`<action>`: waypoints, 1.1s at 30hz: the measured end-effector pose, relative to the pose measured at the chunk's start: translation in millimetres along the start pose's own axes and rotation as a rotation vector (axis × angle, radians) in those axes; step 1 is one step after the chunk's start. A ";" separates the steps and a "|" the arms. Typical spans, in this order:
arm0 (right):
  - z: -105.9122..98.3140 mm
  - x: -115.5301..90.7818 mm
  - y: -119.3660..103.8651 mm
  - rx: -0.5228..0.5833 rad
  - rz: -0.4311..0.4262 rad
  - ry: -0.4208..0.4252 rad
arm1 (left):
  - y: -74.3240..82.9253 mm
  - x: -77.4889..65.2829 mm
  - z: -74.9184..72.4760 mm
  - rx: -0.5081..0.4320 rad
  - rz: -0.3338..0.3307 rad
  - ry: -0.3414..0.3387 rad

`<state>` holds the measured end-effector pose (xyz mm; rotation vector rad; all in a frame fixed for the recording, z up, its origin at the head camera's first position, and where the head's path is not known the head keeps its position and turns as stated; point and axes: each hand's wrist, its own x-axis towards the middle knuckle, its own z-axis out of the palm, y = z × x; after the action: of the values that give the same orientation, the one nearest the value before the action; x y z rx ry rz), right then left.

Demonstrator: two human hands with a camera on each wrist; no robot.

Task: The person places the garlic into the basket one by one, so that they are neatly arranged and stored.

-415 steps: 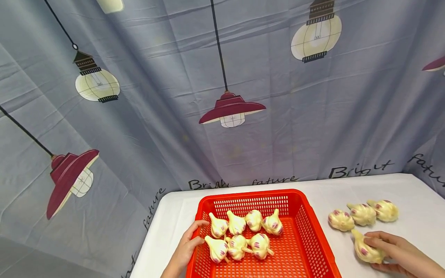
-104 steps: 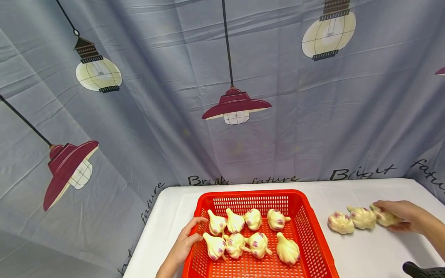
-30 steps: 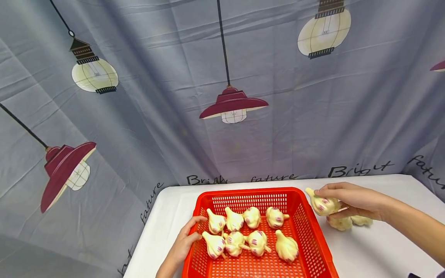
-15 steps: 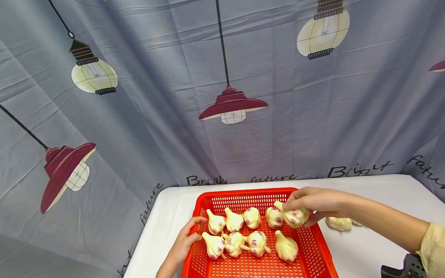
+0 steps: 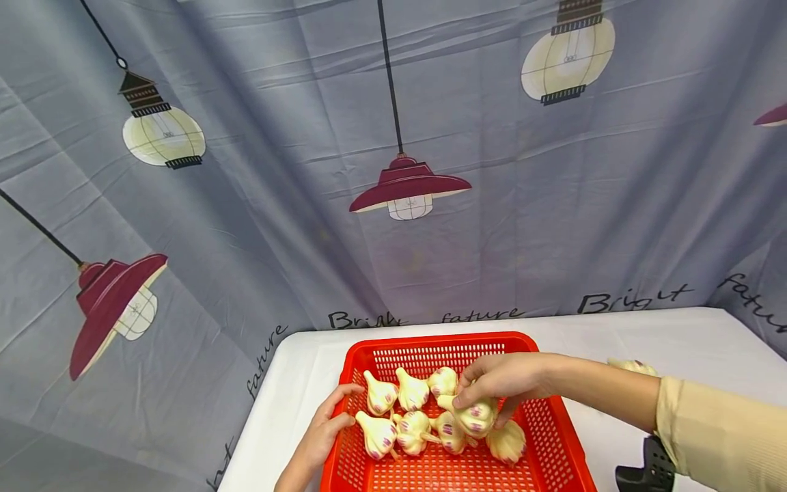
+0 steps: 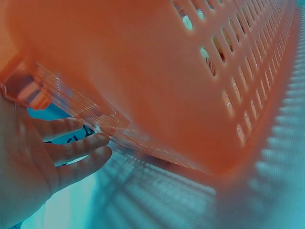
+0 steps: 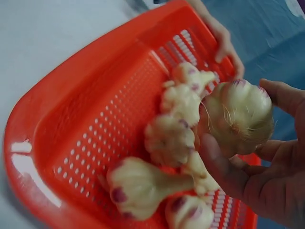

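My right hand (image 5: 510, 378) grips a cream garlic bulb (image 5: 477, 417) with purple streaks, fingers and thumb around its sides. The bulb is over the middle of the red plastic basket (image 5: 556, 437), overlapping the bulbs below. In the right wrist view the root end of this garlic bulb (image 7: 236, 117) faces the camera. Two rows of similar bulbs (image 5: 376, 434) lie in the basket, one partly hidden behind my right hand. My left hand (image 5: 321, 429) holds the basket's left rim, thumb and index finger over it; in the left wrist view its other fingers (image 6: 78, 150) extend along the outer wall.
To the right of the basket, a garlic bulb (image 5: 633, 367) shows on the white tablecloth (image 5: 682, 335), partly covered by my right forearm. A black device (image 5: 645, 468) sits under the right sleeve. A grey curtain (image 5: 307, 225) printed with lamps hangs behind the table.
My right hand picked up the rightmost bulb from the table and carried it left over the basket. Earlier, another bulb went into the front row. My left hand stayed on the rim.
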<state>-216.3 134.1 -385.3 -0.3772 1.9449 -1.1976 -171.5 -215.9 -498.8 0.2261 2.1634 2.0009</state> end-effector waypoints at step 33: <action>78.4 66.1 -25.0 -0.219 -0.076 -0.294 | -0.8 4.3 -1.8 0.032 0.041 0.000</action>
<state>-202.3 33.3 -413.5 -0.7059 1.8183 -0.9180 -176.2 -216.6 -499.6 0.2775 2.2101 1.9886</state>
